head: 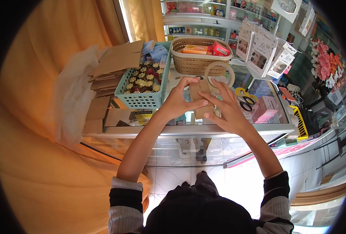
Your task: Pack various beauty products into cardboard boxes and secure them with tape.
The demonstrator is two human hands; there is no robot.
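Observation:
A small folded cardboard box point(200, 96) is held between my two hands above the glass display counter. My left hand point(180, 98) grips its left side, with the thumb across the front. My right hand point(227, 108) has its fingers and thumb on the right side of the cardboard. Just behind my right fingers stands a large roll of tape point(232, 76), partly hidden by them. Scissors with black handles point(246, 106) lie to the right of my right hand. At the left, a light green plastic basket point(140, 101) holds bottles with gold flower-shaped caps and small blue boxes.
Flattened cardboard pieces point(118, 58) are stacked at the left, beside clear plastic wrapping point(72, 96). A beige basket point(202, 65) with orange and red boxes stands behind. Pink boxes point(265, 109) and hanging white packages point(262, 52) are at the right. Orange curtains point(44, 163) border the left.

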